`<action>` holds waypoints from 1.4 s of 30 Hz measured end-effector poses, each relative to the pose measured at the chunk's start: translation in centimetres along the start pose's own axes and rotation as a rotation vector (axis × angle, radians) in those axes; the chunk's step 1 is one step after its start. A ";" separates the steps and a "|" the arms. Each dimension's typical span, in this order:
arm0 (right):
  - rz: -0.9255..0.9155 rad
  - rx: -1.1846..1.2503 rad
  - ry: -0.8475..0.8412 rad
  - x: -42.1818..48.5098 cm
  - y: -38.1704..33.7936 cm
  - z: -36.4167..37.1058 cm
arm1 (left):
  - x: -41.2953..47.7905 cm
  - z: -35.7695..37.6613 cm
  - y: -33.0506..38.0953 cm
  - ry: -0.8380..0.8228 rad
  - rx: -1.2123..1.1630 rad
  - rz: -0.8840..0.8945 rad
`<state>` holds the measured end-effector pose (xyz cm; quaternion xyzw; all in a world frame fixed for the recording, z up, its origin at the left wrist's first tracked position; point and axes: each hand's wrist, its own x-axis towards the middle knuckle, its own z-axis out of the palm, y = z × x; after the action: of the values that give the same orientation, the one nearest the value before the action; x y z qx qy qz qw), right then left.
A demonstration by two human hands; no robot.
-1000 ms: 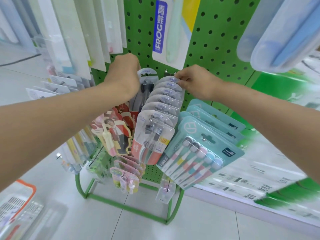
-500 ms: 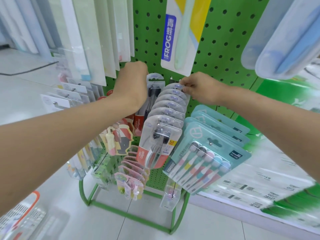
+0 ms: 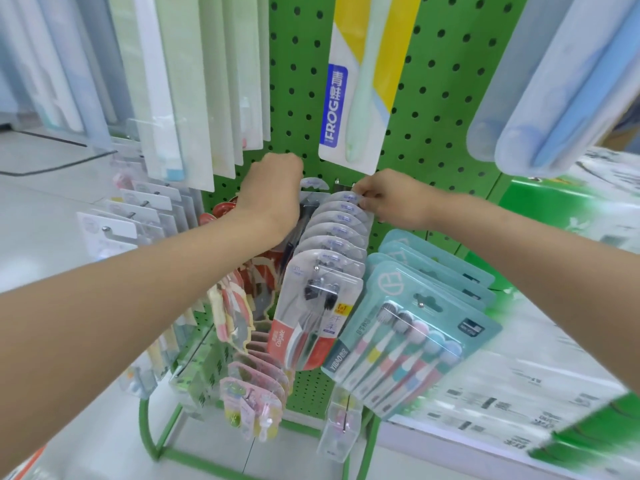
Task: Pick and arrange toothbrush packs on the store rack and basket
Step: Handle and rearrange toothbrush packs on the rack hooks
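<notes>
A row of Colgate toothbrush packs (image 3: 311,327) hangs on a hook of the green pegboard rack (image 3: 433,98). My right hand (image 3: 388,199) pinches the top of the rearmost pack (image 3: 343,198) in that row, close to the hook's base. My left hand (image 3: 273,192) is curled beside a separate Colgate pack (image 3: 313,184) with dark brushes, held flat near the board. Its fingers are hidden behind the hand, and much of that pack is covered by my wrist.
Teal multi-colour brush packs (image 3: 415,327) hang right of the row and pink kids' packs (image 3: 256,393) below left. A FROG pack (image 3: 360,81) hangs above my hands, with long white packs (image 3: 180,98) at upper left. Green-white boxes (image 3: 519,393) lie to the right.
The view has shifted slightly, so the rack sits lower and nearer. Both hands stay at the top of the Colgate row; the right hand keeps its pinch on the rearmost pack.
</notes>
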<state>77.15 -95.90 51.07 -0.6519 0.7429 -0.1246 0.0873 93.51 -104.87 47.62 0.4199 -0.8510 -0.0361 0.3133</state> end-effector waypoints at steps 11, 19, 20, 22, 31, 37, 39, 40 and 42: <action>-0.001 0.147 0.041 0.0 0.5 0.5 | 2.8 -0.9 -0.2 -0.245 -0.359 -0.179; 0.006 0.225 0.051 -0.5 0.5 0.2 | 2.7 -0.3 -0.1 -0.334 -0.284 -0.035; 0.008 0.230 0.052 -0.5 0.5 0.2 | 2.7 -0.1 0.0 -0.340 -0.313 -0.044; 0.012 0.249 0.060 -0.6 0.5 0.3 | 2.7 0.4 0.2 -0.362 -0.391 -0.070; 0.036 0.174 0.140 -1.5 1.5 0.5 | 2.1 1.7 1.3 -0.370 -0.890 -0.306; 0.062 0.099 0.099 -1.8 1.2 0.3 | 1.3 1.1 1.3 -0.392 -0.985 -0.339; 0.075 0.097 0.073 -2.0 0.9 0.3 | 0.7 0.6 1.4 -0.343 -0.938 -0.317; 0.090 0.101 0.062 -2.1 0.8 0.2 | 0.2 0.3 1.4 -0.305 -0.898 -0.301; 0.108 0.113 0.049 -2.5 0.5 0.2 | -1.0 -0.8 1.4 -0.229 -0.815 -0.259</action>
<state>77.09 -93.41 50.61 -0.6017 0.7706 -0.1774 0.1123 93.44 -103.07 48.24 0.3587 -0.7369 -0.4539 0.3497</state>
